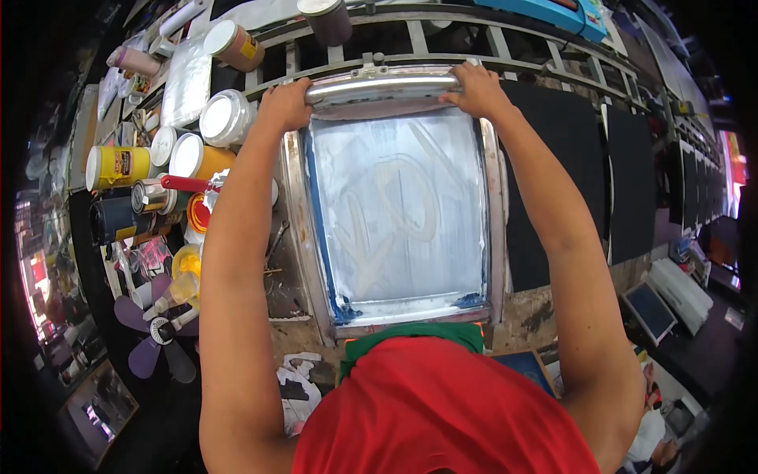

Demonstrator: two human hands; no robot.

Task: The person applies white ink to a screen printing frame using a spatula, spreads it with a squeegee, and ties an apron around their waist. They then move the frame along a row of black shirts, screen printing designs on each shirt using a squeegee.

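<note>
Squeegee [383,91] with a silver handle is spanning the far end of a framed screen [399,209] in the head view, with the left hand [287,105] gripping its left end and the right hand [478,91] gripping its right end. Pale, looping marks are showing across the screen, which is lying on a worn table [519,316] just beyond a red shirt [434,403]. Tubs [223,118] and a red-handled tool [185,183] are crowding the left side, while black sheets [632,182] are lying to the right.
</note>
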